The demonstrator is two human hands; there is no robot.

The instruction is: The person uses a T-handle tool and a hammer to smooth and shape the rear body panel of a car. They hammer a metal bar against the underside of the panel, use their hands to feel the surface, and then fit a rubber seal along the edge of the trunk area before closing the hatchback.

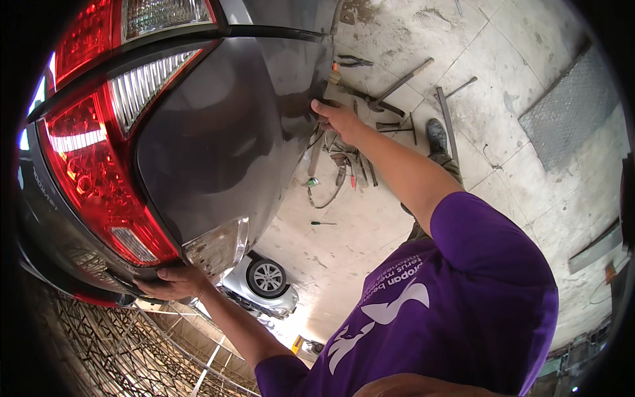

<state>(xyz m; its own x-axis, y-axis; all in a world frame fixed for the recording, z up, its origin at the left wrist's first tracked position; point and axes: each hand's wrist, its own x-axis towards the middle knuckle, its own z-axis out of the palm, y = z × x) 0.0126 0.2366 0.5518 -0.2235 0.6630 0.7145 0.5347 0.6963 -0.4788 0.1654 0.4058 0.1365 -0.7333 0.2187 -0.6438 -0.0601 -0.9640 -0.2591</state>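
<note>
A dark grey car's body panel (205, 126) fills the upper left, curving beside a red and clear tail lamp (92, 172). My left hand (175, 283) lies against the bodywork at the lower end of this lamp. Its fingers are stretched out and hold nothing. At the panel's right edge my right hand (336, 119) is closed, thumb on the outer side; the fingertips are partly hidden. A second lamp section (159, 16) sits across a dark seam, at the top of the view.
Beyond my right hand, a hammer (401, 83), pliers (355, 61) and several metal bars lie on the pale tiled floor. A small screwdriver (323, 223) lies apart. A grey mat (572, 109) is at right. Another car's wheel (267, 277) shows below the panel.
</note>
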